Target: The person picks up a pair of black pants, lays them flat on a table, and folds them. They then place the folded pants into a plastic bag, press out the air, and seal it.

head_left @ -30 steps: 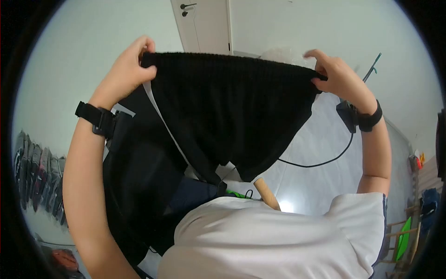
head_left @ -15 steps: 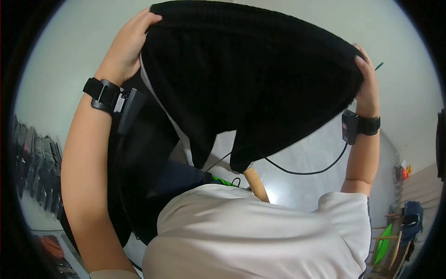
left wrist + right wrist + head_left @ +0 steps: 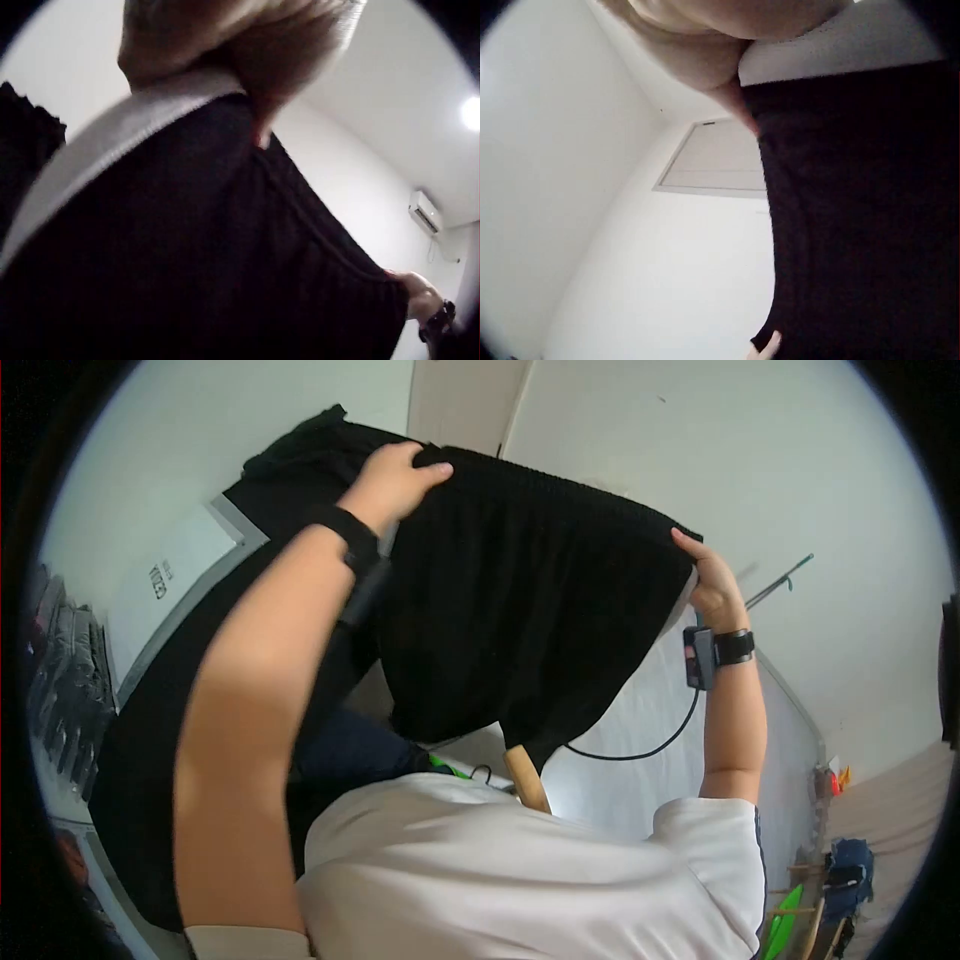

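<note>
A pair of black shorts (image 3: 510, 600) with a gathered waistband and a pale side stripe hangs spread between both hands. My left hand (image 3: 390, 488) grips the waistband at its left end, thumb on the near side. The other end of the waistband is pinched by my right hand (image 3: 714, 582), which sits lower, so the band slopes down to the right. In the left wrist view the pale stripe (image 3: 120, 135) runs down from under the left hand. The right wrist view shows the black cloth (image 3: 855, 210) stretched from the right hand toward the left fingertips.
More black cloth (image 3: 300, 452) lies at the left behind my left arm, near a white printed panel (image 3: 170, 590) with a grey border. Dark wrapped garments (image 3: 65, 670) line the left wall. A wooden rod end (image 3: 527, 780) stands by my shirt. A black cable (image 3: 645, 753) curves to the right wrist.
The shorts rose and were stretched wide, then came down with the waistband tilted. My left hand moved right, closer to my right hand. The white printed panel came into view at the left.
</note>
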The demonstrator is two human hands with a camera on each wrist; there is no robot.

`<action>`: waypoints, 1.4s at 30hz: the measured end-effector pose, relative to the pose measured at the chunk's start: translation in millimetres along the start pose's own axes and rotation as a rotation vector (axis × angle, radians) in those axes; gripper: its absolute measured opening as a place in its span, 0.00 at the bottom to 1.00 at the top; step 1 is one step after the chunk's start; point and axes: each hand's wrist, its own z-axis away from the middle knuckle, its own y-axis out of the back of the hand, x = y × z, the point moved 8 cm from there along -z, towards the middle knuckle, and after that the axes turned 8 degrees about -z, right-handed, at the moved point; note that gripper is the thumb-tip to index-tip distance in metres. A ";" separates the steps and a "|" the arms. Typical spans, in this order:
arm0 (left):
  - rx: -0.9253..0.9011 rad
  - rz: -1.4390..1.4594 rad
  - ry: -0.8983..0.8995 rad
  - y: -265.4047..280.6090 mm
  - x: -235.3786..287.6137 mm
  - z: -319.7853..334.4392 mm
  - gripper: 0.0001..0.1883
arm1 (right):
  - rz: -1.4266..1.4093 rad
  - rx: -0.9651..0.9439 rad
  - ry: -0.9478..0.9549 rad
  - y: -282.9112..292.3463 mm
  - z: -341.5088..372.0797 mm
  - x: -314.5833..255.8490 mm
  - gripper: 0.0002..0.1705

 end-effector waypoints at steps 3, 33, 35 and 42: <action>0.189 -0.066 0.101 -4.4 9.5 3.6 0.22 | -0.207 0.091 0.050 -20.1 -11.4 4.6 0.12; 0.009 0.715 0.052 -1.4 62.4 50.1 0.17 | 0.734 -0.147 1.315 -145.9 108.9 15.9 0.14; 0.002 0.797 0.042 2.6 61.8 51.9 0.16 | 0.866 -0.037 1.381 -136.7 106.3 9.4 0.16; -0.112 0.585 -0.084 8.0 73.0 52.7 0.23 | 0.994 -0.356 1.250 -136.8 79.1 13.7 0.18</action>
